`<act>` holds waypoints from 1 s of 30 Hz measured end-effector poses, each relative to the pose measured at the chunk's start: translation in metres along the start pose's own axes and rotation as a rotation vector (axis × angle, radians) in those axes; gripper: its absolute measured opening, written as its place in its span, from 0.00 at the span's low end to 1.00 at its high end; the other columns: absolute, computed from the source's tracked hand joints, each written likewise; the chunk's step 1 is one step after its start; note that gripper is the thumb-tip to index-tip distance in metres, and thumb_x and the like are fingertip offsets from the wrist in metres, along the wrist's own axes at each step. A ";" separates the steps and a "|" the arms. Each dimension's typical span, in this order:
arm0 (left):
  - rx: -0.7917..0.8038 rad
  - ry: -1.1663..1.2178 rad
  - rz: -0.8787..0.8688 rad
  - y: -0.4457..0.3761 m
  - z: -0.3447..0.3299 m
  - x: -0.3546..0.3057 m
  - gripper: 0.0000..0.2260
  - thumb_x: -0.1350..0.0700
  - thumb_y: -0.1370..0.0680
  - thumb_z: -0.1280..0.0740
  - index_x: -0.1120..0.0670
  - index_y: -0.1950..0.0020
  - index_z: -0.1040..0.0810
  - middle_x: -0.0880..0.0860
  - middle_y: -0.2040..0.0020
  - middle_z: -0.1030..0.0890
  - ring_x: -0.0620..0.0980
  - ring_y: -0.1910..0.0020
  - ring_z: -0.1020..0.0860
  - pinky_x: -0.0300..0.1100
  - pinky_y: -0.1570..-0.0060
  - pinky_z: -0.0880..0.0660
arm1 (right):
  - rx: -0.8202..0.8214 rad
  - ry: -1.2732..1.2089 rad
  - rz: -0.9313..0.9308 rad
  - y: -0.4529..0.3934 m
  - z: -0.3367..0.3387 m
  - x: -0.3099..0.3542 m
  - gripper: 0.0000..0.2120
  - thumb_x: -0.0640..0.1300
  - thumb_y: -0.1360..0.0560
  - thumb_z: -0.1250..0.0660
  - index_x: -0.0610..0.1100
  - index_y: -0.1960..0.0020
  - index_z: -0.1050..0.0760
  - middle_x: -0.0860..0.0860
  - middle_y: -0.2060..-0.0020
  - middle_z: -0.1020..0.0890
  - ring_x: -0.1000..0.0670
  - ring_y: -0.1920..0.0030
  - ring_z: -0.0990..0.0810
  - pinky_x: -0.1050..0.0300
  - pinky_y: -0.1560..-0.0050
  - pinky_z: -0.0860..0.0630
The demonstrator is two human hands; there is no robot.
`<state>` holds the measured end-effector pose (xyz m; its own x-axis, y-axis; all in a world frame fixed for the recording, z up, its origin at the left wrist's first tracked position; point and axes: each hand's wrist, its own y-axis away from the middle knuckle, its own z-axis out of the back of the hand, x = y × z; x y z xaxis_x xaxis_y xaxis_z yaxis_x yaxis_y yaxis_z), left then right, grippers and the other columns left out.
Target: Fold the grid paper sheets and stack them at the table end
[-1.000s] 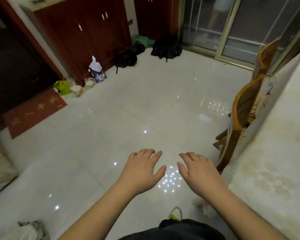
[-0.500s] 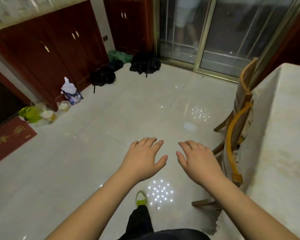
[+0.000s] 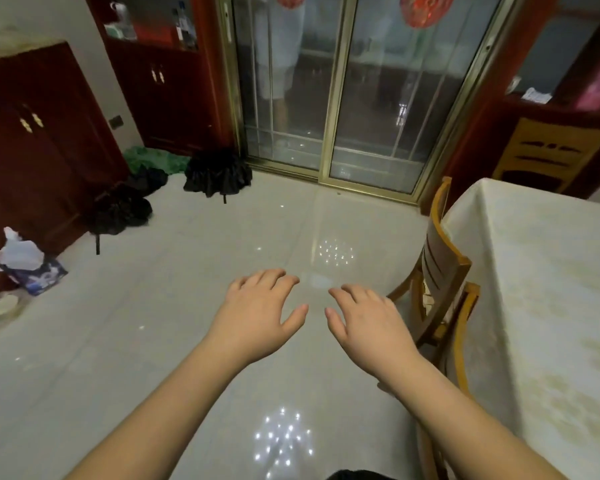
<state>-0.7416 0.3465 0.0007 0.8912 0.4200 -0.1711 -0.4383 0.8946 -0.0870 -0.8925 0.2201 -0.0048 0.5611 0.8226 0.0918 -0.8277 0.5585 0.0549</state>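
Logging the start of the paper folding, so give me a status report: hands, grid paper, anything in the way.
Left hand and right hand open, empty, over floor. No grid paper visible. Cloth-covered table at right; wooden chair against its edge.

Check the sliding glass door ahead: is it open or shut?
Shut, as far as the view shows: both panels of the sliding glass door meet at the middle frame with no gap, and the glass reflects the room.
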 end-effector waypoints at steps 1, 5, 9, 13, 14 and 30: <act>0.003 0.003 -0.018 -0.016 -0.001 0.002 0.31 0.34 0.27 0.55 0.46 0.31 0.30 0.46 0.32 0.28 0.48 0.32 0.31 0.49 0.35 0.36 | 0.002 0.007 -0.016 -0.013 0.002 -0.005 0.23 0.58 0.18 0.51 0.51 0.27 0.36 0.52 0.30 0.30 0.48 0.32 0.31 0.51 0.35 0.33; 0.026 0.002 -0.088 -0.085 -0.010 0.000 0.31 0.35 0.27 0.55 0.46 0.30 0.30 0.46 0.32 0.27 0.49 0.32 0.30 0.48 0.35 0.35 | 0.006 0.008 -0.085 -0.063 0.007 -0.036 0.23 0.58 0.18 0.52 0.51 0.27 0.36 0.52 0.31 0.30 0.48 0.32 0.31 0.50 0.34 0.34; 0.058 -0.009 -0.159 -0.159 -0.025 -0.008 0.32 0.35 0.27 0.56 0.46 0.30 0.31 0.46 0.33 0.26 0.49 0.33 0.29 0.48 0.35 0.35 | -0.017 -0.005 -0.142 -0.115 0.009 -0.079 0.23 0.58 0.18 0.52 0.51 0.27 0.36 0.52 0.31 0.29 0.48 0.33 0.30 0.50 0.35 0.34; 0.106 -0.016 -0.194 -0.231 -0.038 -0.018 0.32 0.35 0.27 0.56 0.46 0.29 0.31 0.46 0.32 0.27 0.48 0.32 0.30 0.48 0.34 0.36 | -0.008 -0.047 -0.199 -0.166 0.014 -0.121 0.23 0.57 0.18 0.51 0.51 0.27 0.36 0.51 0.32 0.29 0.47 0.33 0.30 0.50 0.36 0.34; 0.118 -0.017 -0.199 -0.247 -0.040 -0.021 0.32 0.35 0.27 0.56 0.46 0.29 0.31 0.46 0.32 0.27 0.48 0.32 0.30 0.48 0.34 0.36 | -0.002 -0.058 -0.210 -0.177 0.014 -0.130 0.22 0.57 0.18 0.51 0.51 0.27 0.35 0.51 0.32 0.29 0.47 0.33 0.30 0.50 0.36 0.34; 0.219 -0.021 -0.334 -0.473 -0.092 -0.003 0.35 0.35 0.27 0.60 0.46 0.25 0.36 0.46 0.28 0.31 0.47 0.28 0.35 0.48 0.30 0.39 | 0.017 -0.101 -0.390 -0.357 -0.001 -0.224 0.29 0.58 0.23 0.54 0.47 0.31 0.29 0.46 0.36 0.24 0.43 0.38 0.24 0.45 0.41 0.28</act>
<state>-0.5475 -0.0914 -0.0478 0.9837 0.1013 -0.1486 -0.0907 0.9929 0.0769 -0.7228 -0.1632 -0.0462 0.8304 0.5343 0.1579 -0.5533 0.8241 0.1211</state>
